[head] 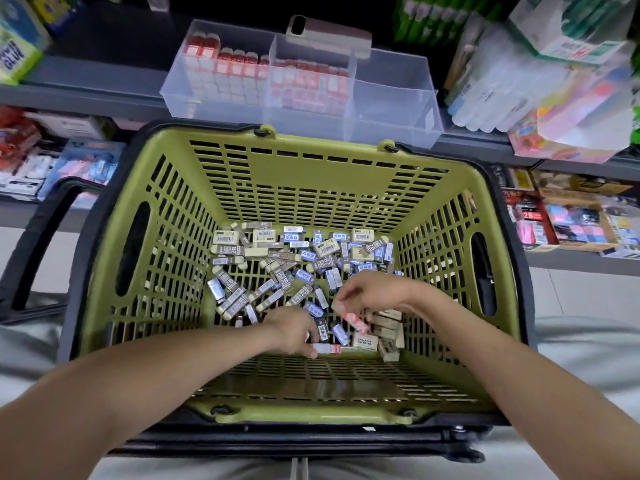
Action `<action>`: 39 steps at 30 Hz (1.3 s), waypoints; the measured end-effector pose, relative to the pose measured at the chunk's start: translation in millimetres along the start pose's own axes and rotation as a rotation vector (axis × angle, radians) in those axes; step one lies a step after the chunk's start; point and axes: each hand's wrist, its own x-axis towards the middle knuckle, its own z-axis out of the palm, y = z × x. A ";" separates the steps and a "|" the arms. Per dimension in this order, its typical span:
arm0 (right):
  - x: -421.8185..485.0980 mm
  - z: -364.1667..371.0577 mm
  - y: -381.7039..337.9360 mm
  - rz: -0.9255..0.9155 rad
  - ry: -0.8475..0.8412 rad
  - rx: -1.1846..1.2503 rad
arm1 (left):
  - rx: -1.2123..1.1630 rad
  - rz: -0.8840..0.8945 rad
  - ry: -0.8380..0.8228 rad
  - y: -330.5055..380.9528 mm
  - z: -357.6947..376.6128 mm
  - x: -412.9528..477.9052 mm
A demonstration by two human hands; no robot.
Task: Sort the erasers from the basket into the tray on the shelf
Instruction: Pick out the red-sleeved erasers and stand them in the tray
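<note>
The left hand (292, 332) reaches down to the basket floor near the front wall. Its fingers are curled round a white eraser with a red end (327, 348), which lies flat at its fingertips. The right hand (372, 292) is just beside it, a little farther in and higher, with its fingers bent together in a narrow pinch on a red-patterned eraser (355, 322) that hangs tilted below them. This part is blurred, so the exact hold is hard to make out. The two hands are close but not touching.

Both hands are inside a green slotted basket (311, 174) with a black frame and black handles (38, 237). A loose heap of erasers (294, 258) covers much of its floor. Most have grey, blue or cream sleeves, and some are marked 2B. A few cream ones (388, 330) are stacked just right of the hands, against the near right corner.

Beyond the far rim of the basket, a clear plastic tray (391, 98) sits on a grey shelf (86, 88), divided into compartments. The left compartment holds rows of white erasers with red tops (221, 74), and the middle one holds red-and-white erasers (308, 84) packed side by side.

Pale packets (502, 88) are piled on the shelf to the right of the tray, and a green and blue box (17, 46) stands at the far left.
</note>
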 end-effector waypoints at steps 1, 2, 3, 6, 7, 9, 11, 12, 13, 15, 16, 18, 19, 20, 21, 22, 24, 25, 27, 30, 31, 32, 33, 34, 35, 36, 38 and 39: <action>-1.1 -2.3 -2.3 -0.011 0.001 0.075 | 0.006 -0.003 0.001 0.9 0.0 0.8; -2.5 -4.0 -4.2 -0.015 -0.003 0.161 | 0.017 -0.005 -0.002 1.1 0.0 1.0; -3.6 -5.4 -5.9 -0.015 -0.005 0.245 | 0.028 -0.003 -0.006 0.8 -0.2 0.4; -7.2 -12.1 -9.5 -0.022 -0.004 0.440 | 0.032 -0.006 -0.069 -2.6 -4.9 -4.2; -9.5 -14.4 -11.1 -0.038 -0.003 0.479 | 0.012 -0.014 -0.092 -4.2 -8.7 -6.7; -15.6 -19.3 -16.5 -0.089 0.011 0.555 | -0.088 -0.034 -0.104 -8.3 -20.7 -12.8; -22.4 -23.1 -24.6 -0.144 0.063 0.648 | -0.274 -0.048 -0.077 -11.5 -37.4 -21.7; -26.0 -25.1 -29.6 -0.180 0.104 0.690 | -0.369 -0.043 -0.056 -12.3 -47.3 -27.8; -29.2 -27.7 -35.6 -0.224 0.153 0.728 | -0.444 -0.023 -0.031 -13.1 -58.1 -34.7; -36.9 -35.5 -50.1 -0.321 0.265 0.812 | -0.543 0.026 0.046 -13.6 -83.1 -50.9; -40.4 -41.0 -58.5 -0.371 0.321 0.859 | -0.591 0.044 0.096 -13.7 -96.7 -60.1; -46.5 -54.2 -76.1 -0.463 0.432 0.938 | -0.722 0.079 0.201 -12.4 -124.2 -78.1; -48.6 -61.6 -85.1 -0.502 0.493 0.956 | -0.791 0.107 0.259 -12.3 -137.6 -87.3; -49.6 -69.5 -94.1 -0.537 0.558 0.956 | -0.854 0.139 0.320 -13.8 -150.5 -95.5; -49.8 -77.5 -103.4 -0.564 0.624 0.945 | -0.911 0.175 0.373 -16.0 -162.8 -102.9; -49.0 -85.7 -112.8 -0.585 0.691 0.930 | -0.959 0.216 0.423 -18.9 -174.2 -108.6; -44.0 -104.1 -133.1 -0.608 0.825 0.910 | -1.033 0.273 0.547 -27.2 -196.0 -116.3; -39.9 -113.7 -143.5 -0.612 0.895 0.899 | -1.076 0.290 0.621 -32.1 -206.3 -118.3; -27.4 -134.5 -163.4 -0.606 1.038 0.874 | -1.172 0.312 0.774 -41.4 -224.9 -119.0; 2.7 -163.1 -188.8 -0.537 1.187 0.837 | -1.317 0.296 0.975 -48.5 -249.4 -115.4; 14.2 -170.4 -195.6 -0.498 1.210 0.819 | -1.359 0.304 1.011 -49.1 -256.9 -113.9; 24.9 -176.3 -201.2 -0.458 1.230 0.786 | -1.388 0.317 1.033 -49.2 -264.0 -112.7; 34.7 -181.0 -205.8 -0.411 1.244 0.733 | -1.393 0.323 1.044 -50.2 -270.7 -111.2; 43.0 -185.0 -208.8 -0.355 1.245 0.666 | -1.380 0.321 1.050 -51.3 -276.7 -109.8; 49.9 -188.2 -210.9 -0.295 1.226 0.586 | -1.365 0.314 1.055 -52.9 -281.9 -108.2; 55.6 -191.1 -212.5 -0.240 1.178 0.497 | -1.359 0.305 1.057 -54.7 -286.3 -106.6; 63.4 -195.1 -216.5 -0.155 1.050 0.346 | -1.357 0.288 1.050 -58.0 -291.9 -102.8; 66.4 -197.1 -218.9 -0.117 0.996 0.297 | -1.359 0.284 1.048 -59.0 -293.5 -100.7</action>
